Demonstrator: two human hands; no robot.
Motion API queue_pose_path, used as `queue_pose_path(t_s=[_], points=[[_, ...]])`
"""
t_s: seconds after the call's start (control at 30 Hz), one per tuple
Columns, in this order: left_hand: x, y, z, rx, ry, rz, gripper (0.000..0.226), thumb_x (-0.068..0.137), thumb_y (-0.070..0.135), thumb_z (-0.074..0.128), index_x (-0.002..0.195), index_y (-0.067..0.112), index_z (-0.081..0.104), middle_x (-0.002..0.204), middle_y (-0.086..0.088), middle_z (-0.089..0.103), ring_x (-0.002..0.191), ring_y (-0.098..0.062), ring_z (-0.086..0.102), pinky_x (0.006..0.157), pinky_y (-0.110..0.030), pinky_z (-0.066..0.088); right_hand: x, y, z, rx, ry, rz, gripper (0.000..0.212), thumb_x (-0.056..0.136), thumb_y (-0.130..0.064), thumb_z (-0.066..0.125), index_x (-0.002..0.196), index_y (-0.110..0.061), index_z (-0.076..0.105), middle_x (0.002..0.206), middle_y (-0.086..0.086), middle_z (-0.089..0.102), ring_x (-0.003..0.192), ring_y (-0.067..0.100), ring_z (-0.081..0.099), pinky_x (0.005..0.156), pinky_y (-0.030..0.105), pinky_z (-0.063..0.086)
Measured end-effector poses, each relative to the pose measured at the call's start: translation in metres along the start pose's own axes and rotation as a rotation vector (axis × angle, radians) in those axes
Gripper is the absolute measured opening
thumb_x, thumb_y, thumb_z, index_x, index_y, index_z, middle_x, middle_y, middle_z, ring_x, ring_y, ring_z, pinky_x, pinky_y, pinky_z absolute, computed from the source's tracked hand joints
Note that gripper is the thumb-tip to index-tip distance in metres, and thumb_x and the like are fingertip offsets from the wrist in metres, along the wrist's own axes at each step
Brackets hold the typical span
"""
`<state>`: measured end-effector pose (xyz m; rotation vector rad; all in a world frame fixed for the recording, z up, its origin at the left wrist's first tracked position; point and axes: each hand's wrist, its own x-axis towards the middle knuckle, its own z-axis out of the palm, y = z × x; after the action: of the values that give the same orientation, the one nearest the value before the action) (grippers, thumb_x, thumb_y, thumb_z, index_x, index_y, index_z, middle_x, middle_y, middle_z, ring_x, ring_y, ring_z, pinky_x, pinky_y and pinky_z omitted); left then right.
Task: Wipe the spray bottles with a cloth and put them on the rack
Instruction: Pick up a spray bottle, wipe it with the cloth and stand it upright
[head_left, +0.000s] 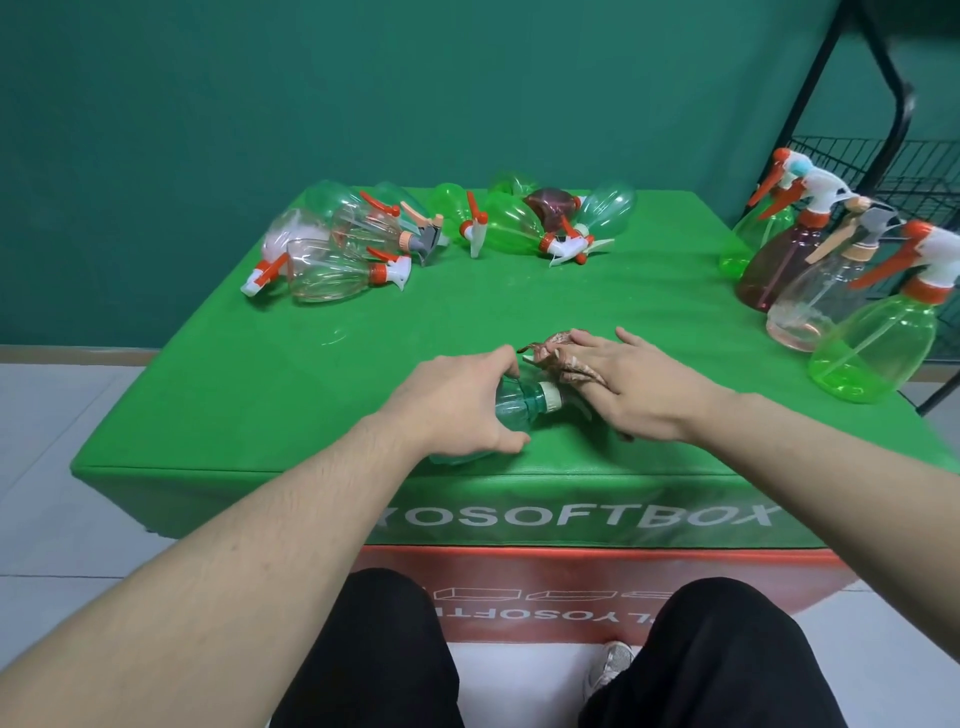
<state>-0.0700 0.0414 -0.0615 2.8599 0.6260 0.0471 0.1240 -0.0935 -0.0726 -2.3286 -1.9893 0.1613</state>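
A teal spray bottle (519, 408) lies on its side near the front of the green table (322, 374). My left hand (457, 405) grips its body from above. My right hand (639, 379) lies over the bottle's spray head with fingers mostly straight, holding a brownish patterned cloth (558, 358) against it. The spray head is hidden under the cloth and hand. A black wire rack (904, 156) stands at the far right behind the table.
Several bottles lie on their sides at the back: a clear and pink group (337, 249) at left, a green and maroon group (540, 218) at centre. Upright bottles (852, 291) stand along the right edge by the rack. My knees are below the table's front.
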Motion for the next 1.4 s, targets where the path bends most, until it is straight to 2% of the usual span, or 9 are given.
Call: queue_pose_path(t_s=[0.17,0.33,0.47,0.57,0.73,0.93,1.03,1.27,1.4], points=[[0.001,0.002,0.001,0.030,0.014,-0.015,0.069,0.077,0.062,0.077,0.126,0.026,0.045,0.091,0.008,0.063,0.081,-0.018,0.062,0.071,-0.035,0.054,0.019,-0.014,-0.002,0.003,-0.052,0.043,0.053,0.109,-0.034,0.027,0.161,-0.032,0.022,0.167,-0.011,0.022,0.155,0.008,0.009,0.125,0.048,-0.003],[-0.003,0.002,-0.003,-0.010,0.019,-0.030,0.067,0.080,0.059,0.078,0.125,0.025,0.043,0.076,0.014,0.052,0.070,-0.007,0.054,0.055,-0.029,0.038,0.021,-0.022,-0.011,-0.012,-0.065,0.033,0.052,0.109,-0.041,0.020,0.161,-0.034,0.019,0.168,-0.013,0.017,0.156,0.008,0.006,0.125,0.051,-0.006],[-0.004,-0.001,-0.003,-0.062,0.020,-0.032,0.066,0.080,0.057,0.079,0.126,0.023,0.044,0.076,0.012,0.053,0.069,-0.003,0.054,0.054,-0.028,0.039,0.003,-0.015,-0.024,-0.130,-0.111,0.032,0.053,0.108,-0.044,0.016,0.161,-0.040,0.015,0.168,-0.016,0.010,0.156,0.007,0.002,0.125,0.054,-0.008],[-0.005,-0.002,0.000,-0.043,0.029,-0.011,0.067,0.080,0.059,0.078,0.127,0.025,0.044,0.080,0.014,0.054,0.073,-0.006,0.055,0.058,-0.029,0.042,-0.003,-0.019,-0.031,-0.177,-0.142,0.064,0.052,0.108,-0.042,0.020,0.159,-0.038,0.025,0.167,-0.013,0.020,0.156,0.011,0.010,0.125,0.056,-0.006],[-0.008,-0.002,0.005,-0.016,0.052,0.030,0.065,0.080,0.058,0.077,0.125,0.026,0.044,0.101,0.010,0.062,0.084,-0.014,0.060,0.060,-0.025,0.038,0.009,-0.037,-0.034,-0.198,-0.182,0.095,0.048,0.108,-0.033,0.028,0.150,-0.022,0.048,0.159,-0.002,0.039,0.148,0.016,0.031,0.125,0.057,0.002],[-0.006,-0.002,0.006,-0.023,0.072,0.008,0.061,0.080,0.058,0.077,0.118,0.026,0.042,0.080,0.017,0.048,0.071,-0.007,0.053,0.053,-0.021,0.032,0.025,-0.037,-0.025,-0.155,-0.210,0.097,0.049,0.108,-0.033,0.027,0.154,-0.024,0.040,0.164,-0.006,0.030,0.149,0.017,0.030,0.124,0.059,0.007],[-0.007,-0.002,0.007,-0.021,0.078,0.002,0.058,0.082,0.057,0.077,0.108,0.029,0.033,0.079,0.016,0.047,0.067,0.003,0.045,0.050,-0.018,0.029,0.038,-0.045,-0.020,-0.087,-0.204,0.105,0.048,0.108,-0.033,0.027,0.154,-0.025,0.040,0.163,-0.006,0.031,0.148,0.022,0.033,0.123,0.059,0.009],[-0.010,-0.001,0.005,-0.029,0.094,-0.031,0.059,0.082,0.060,0.076,0.108,0.028,0.034,0.078,0.013,0.050,0.067,0.000,0.047,0.051,-0.023,0.032,0.033,-0.051,-0.020,-0.175,-0.165,0.175,0.055,0.105,-0.038,0.027,0.153,-0.016,0.041,0.163,0.005,0.032,0.154,0.026,0.017,0.120,0.068,0.000],[-0.011,-0.001,0.006,-0.010,0.075,-0.017,0.060,0.081,0.061,0.076,0.113,0.026,0.038,0.080,0.012,0.052,0.070,-0.002,0.050,0.052,-0.025,0.036,0.021,-0.050,-0.028,-0.193,-0.183,0.209,0.053,0.105,-0.037,0.025,0.149,-0.017,0.047,0.157,0.003,0.039,0.148,0.022,0.028,0.118,0.072,0.003]])
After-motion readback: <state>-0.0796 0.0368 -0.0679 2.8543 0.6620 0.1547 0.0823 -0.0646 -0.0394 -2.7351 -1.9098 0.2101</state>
